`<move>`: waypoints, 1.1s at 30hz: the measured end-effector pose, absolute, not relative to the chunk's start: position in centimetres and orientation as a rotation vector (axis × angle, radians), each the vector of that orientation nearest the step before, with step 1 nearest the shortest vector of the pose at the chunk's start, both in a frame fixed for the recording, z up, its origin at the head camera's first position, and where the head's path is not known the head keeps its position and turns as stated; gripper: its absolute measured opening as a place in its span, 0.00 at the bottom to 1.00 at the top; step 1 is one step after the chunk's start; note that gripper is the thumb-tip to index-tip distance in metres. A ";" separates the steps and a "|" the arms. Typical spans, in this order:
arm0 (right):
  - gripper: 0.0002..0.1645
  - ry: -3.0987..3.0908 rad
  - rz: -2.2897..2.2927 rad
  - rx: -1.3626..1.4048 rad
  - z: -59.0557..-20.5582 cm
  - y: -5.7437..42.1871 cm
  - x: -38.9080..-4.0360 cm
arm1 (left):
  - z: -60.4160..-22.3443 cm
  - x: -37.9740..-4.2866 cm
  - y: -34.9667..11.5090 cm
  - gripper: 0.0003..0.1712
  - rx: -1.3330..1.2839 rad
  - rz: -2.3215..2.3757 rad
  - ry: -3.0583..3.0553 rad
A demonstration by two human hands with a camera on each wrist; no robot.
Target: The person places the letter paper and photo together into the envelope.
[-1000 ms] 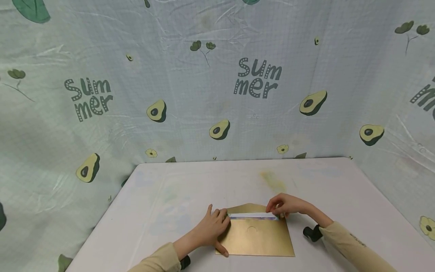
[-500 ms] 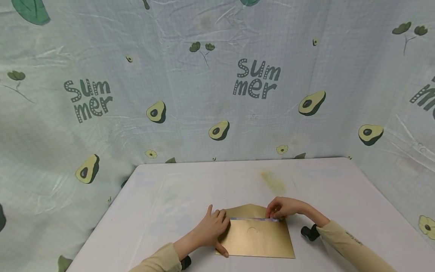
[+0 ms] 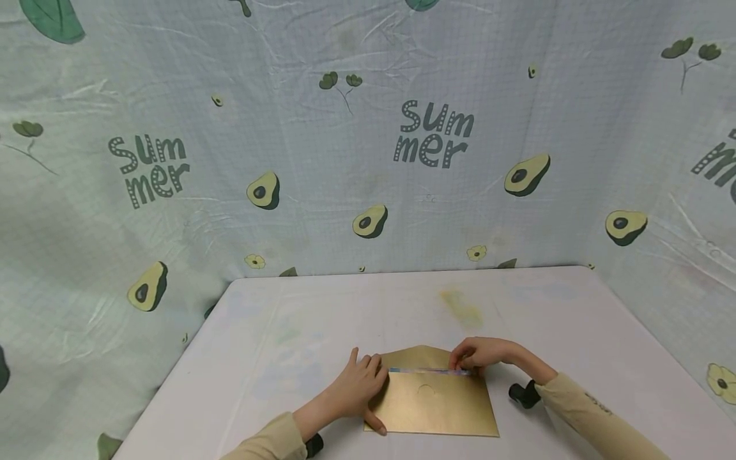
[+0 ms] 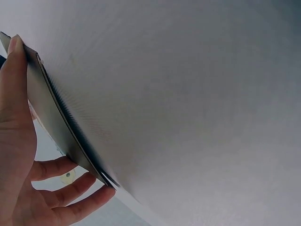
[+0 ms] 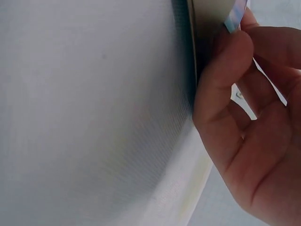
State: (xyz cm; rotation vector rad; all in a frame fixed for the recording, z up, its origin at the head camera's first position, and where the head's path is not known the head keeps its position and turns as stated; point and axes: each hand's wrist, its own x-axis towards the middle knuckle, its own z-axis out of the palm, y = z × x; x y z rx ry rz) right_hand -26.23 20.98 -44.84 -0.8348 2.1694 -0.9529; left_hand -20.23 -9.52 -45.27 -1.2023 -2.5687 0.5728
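Note:
A gold envelope (image 3: 439,409) lies on the table, its pointed flap (image 3: 421,354) folded out at the far side. From its mouth shows a thin blue-purple strip of a card (image 3: 420,370); the rest of the card is hidden inside. My left hand (image 3: 356,388) holds the envelope's left side, thumb at the near corner and fingers at the far one. In the left wrist view, that hand spans the edge of the envelope (image 4: 51,106). My right hand (image 3: 483,352), fingers bent, pinches the card at the mouth's right end. The right wrist view shows the card's shiny corner (image 5: 236,16) against thumb and fingers.
The white table (image 3: 322,319) runs back to a hanging cloth (image 3: 310,140) printed with avocados and lettering. Black wrist cameras sit below the right wrist (image 3: 524,395) and the left wrist (image 3: 314,445). A yellowish stain (image 3: 462,308) marks the table beyond the envelope.
The card has slid down into the envelope: its white band is now out of sight and only the blue-purple strip shows. My right hand has moved slightly nearer; the left has stayed put.

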 end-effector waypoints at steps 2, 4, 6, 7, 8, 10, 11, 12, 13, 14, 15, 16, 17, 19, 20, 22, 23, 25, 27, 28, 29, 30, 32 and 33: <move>0.14 2.162 -0.959 -0.826 -44.8 21.0 -26.2 | -45.3 -20.3 -9.6 0.58 -1.202 0.562 -2.570; 0.14 2.150 -0.965 -0.830 -44.8 21.1 -26.2 | -45.3 -20.3 -9.6 0.58 -1.201 0.558 -2.569; 0.14 2.134 -0.997 -0.839 -45.0 21.2 -26.3 | -45.3 -20.3 -9.6 0.58 -1.203 0.554 -2.570; 0.14 2.114 -1.030 -0.839 -45.1 21.3 -26.4 | -45.2 -20.3 -9.6 0.58 -1.204 0.553 -2.572; 0.15 2.099 -1.064 -0.839 -45.2 21.5 -26.4 | -45.2 -20.3 -9.6 0.58 -1.205 0.553 -2.575; 0.16 2.100 -1.125 -0.829 -45.4 21.8 -26.5 | -45.1 -20.3 -9.5 0.58 -1.208 0.555 -2.583; 0.16 2.109 -1.154 -0.816 -45.5 22.0 -26.6 | -45.0 -20.3 -9.5 0.58 -1.211 0.554 -2.583; 0.16 2.132 -1.173 -0.807 -45.6 22.3 -26.6 | -45.0 -20.3 -9.5 0.57 -1.214 0.553 -2.581; 0.16 2.160 -1.187 -0.796 -45.7 22.5 -26.6 | -44.9 -20.2 -9.5 0.57 -1.216 0.549 -2.577; 0.16 2.209 -1.184 -0.799 -45.7 22.7 -26.5 | -44.9 -20.2 -9.6 0.57 -1.217 0.548 -2.571; 0.15 2.266 -1.169 -0.812 -45.7 22.9 -26.5 | -44.9 -20.1 -9.6 0.57 -1.217 0.546 -2.564; 0.15 2.330 -1.148 -0.840 -45.7 23.2 -26.4 | -44.9 -20.1 -9.7 0.57 -1.217 0.538 -2.560; 0.14 2.400 -1.120 -0.878 -45.7 23.4 -26.3 | -45.0 -20.1 -9.7 0.57 -1.218 0.528 -2.559; 0.14 2.538 -1.060 -0.961 -45.6 23.9 -26.0 | -45.0 -20.0 -9.9 0.58 -1.221 0.499 -2.570; 0.13 2.606 -1.025 -0.997 -45.6 24.1 -25.9 | -45.0 -20.0 -10.0 0.58 -1.224 0.479 -2.585; 0.12 2.723 -0.961 -1.061 -45.6 24.6 -25.5 | -45.0 -19.9 -10.2 0.58 -1.230 0.424 -2.629; 0.12 2.762 -0.941 -1.087 -45.6 24.8 -25.3 | -44.9 -19.9 -10.3 0.57 -1.232 0.386 -2.653; 0.12 2.841 -0.889 -1.125 -45.6 25.1 -24.9 | -44.8 -19.9 -10.5 0.53 -1.222 0.303 -2.704; 0.11 2.945 -0.810 -1.151 -45.8 25.3 -24.5 | -44.7 -20.1 -10.8 0.47 -1.188 0.227 -2.741; 0.11 2.997 -0.764 -1.147 -45.8 25.5 -24.3 | -44.6 -20.1 -11.0 0.42 -1.168 0.181 -2.758; 0.12 3.051 -0.723 -1.127 -45.8 25.6 -24.1 | -44.4 -20.2 -11.2 0.39 -1.143 0.134 -2.778; 0.12 3.104 -0.682 -1.090 -45.8 25.7 -23.8 | -44.3 -20.3 -11.5 0.35 -1.117 0.095 -2.794; 0.13 3.179 -0.621 -1.006 -45.9 26.0 -23.4 | -44.1 -20.5 -12.0 0.32 -1.062 0.006 -2.826; 0.14 3.205 -0.601 -0.974 -45.9 26.1 -23.2 | -44.0 -20.6 -12.3 0.31 -1.036 -0.048 -2.844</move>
